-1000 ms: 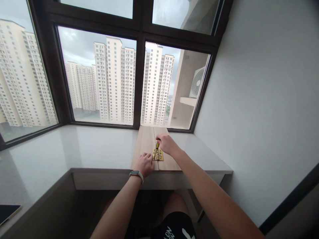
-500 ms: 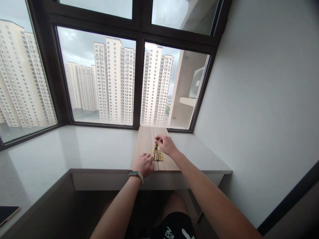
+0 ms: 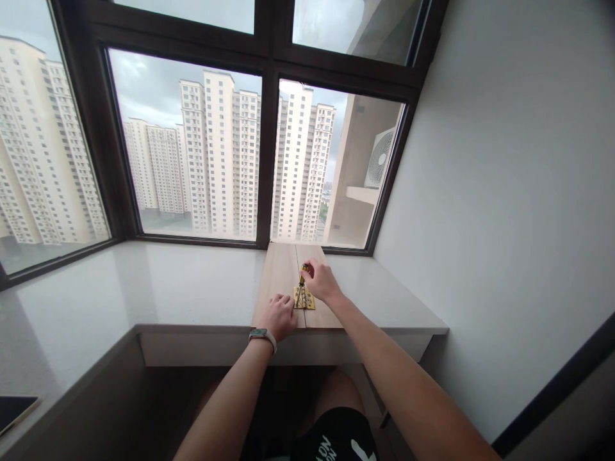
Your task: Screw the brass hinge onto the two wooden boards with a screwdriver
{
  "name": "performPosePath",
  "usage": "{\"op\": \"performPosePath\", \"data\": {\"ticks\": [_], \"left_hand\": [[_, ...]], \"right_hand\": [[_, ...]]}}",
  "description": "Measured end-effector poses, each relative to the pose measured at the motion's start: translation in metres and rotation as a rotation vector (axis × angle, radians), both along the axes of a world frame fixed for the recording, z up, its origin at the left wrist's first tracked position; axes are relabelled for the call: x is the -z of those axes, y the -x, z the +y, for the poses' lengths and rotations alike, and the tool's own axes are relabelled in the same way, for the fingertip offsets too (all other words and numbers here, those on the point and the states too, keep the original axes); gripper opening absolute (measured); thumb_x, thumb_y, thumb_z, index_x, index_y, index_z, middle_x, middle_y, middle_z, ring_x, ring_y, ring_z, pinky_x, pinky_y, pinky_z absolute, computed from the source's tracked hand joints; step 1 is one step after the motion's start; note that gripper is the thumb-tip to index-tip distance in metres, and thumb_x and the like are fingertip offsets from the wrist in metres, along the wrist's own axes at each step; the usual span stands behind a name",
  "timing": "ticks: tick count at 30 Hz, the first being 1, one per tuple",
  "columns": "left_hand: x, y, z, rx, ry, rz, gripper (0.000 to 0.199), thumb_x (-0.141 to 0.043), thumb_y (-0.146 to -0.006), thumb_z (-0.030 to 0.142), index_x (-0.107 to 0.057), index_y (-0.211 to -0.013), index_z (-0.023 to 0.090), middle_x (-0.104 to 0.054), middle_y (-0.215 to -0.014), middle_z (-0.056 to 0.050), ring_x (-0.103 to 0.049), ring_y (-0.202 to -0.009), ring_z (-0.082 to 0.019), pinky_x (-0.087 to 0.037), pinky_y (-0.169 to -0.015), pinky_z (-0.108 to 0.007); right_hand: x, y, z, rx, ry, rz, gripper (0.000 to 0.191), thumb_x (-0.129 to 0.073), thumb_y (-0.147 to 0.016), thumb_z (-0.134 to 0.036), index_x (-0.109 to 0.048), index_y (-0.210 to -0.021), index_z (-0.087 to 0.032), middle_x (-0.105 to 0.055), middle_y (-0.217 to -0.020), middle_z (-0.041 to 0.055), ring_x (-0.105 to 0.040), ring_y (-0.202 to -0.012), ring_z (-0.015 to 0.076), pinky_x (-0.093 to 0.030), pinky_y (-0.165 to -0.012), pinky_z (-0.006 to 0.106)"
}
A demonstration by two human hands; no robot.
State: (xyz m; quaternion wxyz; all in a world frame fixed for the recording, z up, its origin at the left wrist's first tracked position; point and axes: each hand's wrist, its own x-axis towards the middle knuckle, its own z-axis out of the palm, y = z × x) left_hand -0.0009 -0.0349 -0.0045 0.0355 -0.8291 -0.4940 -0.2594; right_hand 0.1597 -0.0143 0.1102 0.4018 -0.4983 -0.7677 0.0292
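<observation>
Right fingers (image 3: 308, 277) now sideways on yellow screwdriver (image 3: 302, 278), above gold-coloured hinge (image 3: 309, 301)

The screwdriver (image 3: 302, 276) I grip is yellow and black; my hinge (image 3: 309, 301) is golden with dark spots; the boards (image 3: 278, 272) are pale tan; my shorts (image 3: 339, 422) are black with white lettering; the window frame (image 3: 268, 153) is dark brown.

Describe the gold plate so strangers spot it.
Below the window frame, wooden boards lie on the counter. Near their front edge, right of the left hand, is the squarish plate: flat and gold, unlike the slender tool in the right hand.
</observation>
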Motion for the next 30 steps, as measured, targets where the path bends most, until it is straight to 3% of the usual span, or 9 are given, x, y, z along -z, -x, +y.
{"op": "performPosePath", "data": {"ticks": [5,9,15,20,30], "left_hand": [[0.0,0.0,0.0,-0.007,-0.012,0.001,0.018,-0.05,-0.095,0.026,-0.065,-0.104,0.022,-0.066,-0.111,-0.009,-0.053,-0.114,-0.027,-0.044,-0.094,-0.04],[-0.001,0.0,0.0,-0.01,0.001,-0.001,0.016,-0.049,-0.095,0.025,-0.064,-0.101,0.022,-0.066,-0.111,-0.009,-0.053,-0.114,-0.027,-0.043,-0.094,-0.04],[-0.001,0.0,-0.001,-0.002,-0.005,-0.018,0.017,-0.049,-0.095,0.024,-0.065,-0.101,0.023,-0.066,-0.11,-0.008,-0.054,-0.113,-0.027,-0.043,-0.094,-0.041],[0.0,0.001,0.0,-0.004,-0.004,-0.012,0.018,-0.049,-0.095,0.025,-0.065,-0.103,0.023,-0.066,-0.11,-0.008,-0.054,-0.113,-0.027,-0.044,-0.093,-0.041],[-0.003,0.001,-0.001,-0.015,0.022,0.022,0.02,-0.05,-0.095,0.026,-0.066,-0.105,0.023,-0.066,-0.112,-0.01,-0.053,-0.115,-0.029,-0.043,-0.095,-0.042]], "right_hand": [[0.006,0.007,0.0,0.057,-0.039,0.048,0.015,-0.058,-0.094,-0.027,-0.063,-0.105,-0.019,-0.07,-0.089,0.0055,-0.065,-0.076,0.0165,-0.049,-0.07,0.026],[0.001,0.009,0.0,-0.094,0.021,0.028,0.024,-0.058,-0.093,-0.025,-0.065,-0.117,-0.023,-0.07,-0.09,0.001,-0.065,-0.073,0.0141,-0.051,-0.074,0.026],[-0.01,0.002,0.006,-0.214,0.228,0.058,0.028,-0.053,-0.098,-0.026,-0.069,-0.122,-0.023,-0.074,-0.097,0.0032,-0.069,-0.068,0.0117,-0.055,-0.073,0.025],[-0.014,-0.003,0.009,-0.271,0.273,0.092,0.023,-0.056,-0.097,-0.027,-0.071,-0.113,-0.021,-0.075,-0.096,0.0031,-0.07,-0.065,0.0112,-0.056,-0.069,0.024],[-0.005,-0.004,0.007,-0.095,0.136,0.091,0.021,-0.06,-0.094,-0.025,-0.073,-0.111,-0.022,-0.078,-0.093,0.0045,-0.072,-0.068,0.0158,-0.056,-0.07,0.026]]}}
